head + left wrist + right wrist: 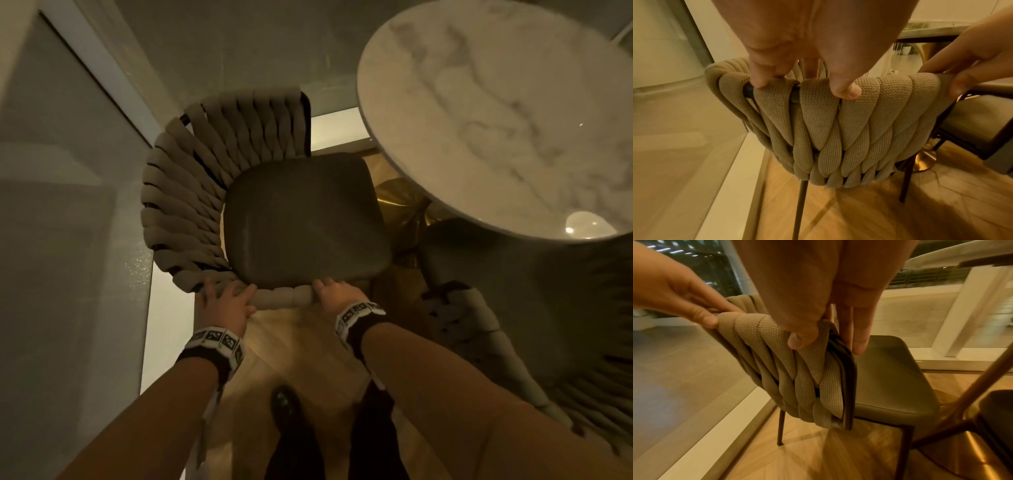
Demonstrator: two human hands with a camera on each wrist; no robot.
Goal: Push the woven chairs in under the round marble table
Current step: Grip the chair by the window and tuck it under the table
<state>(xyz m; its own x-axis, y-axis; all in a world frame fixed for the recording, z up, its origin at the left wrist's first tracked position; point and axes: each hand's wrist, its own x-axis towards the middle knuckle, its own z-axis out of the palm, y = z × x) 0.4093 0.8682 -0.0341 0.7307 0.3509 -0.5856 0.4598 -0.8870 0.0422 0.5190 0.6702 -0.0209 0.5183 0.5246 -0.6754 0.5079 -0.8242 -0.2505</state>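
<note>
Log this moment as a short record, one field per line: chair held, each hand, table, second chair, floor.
chair held: woven chair, dark seat, not yet under the table
left hand: left hand grips the woven backrest's top rail
right hand: right hand grips the same rail near its end
table: round marble table, to the chair's right, gold base
second chair: second woven chair, seat partly under the table
floor: wooden floor
</note>
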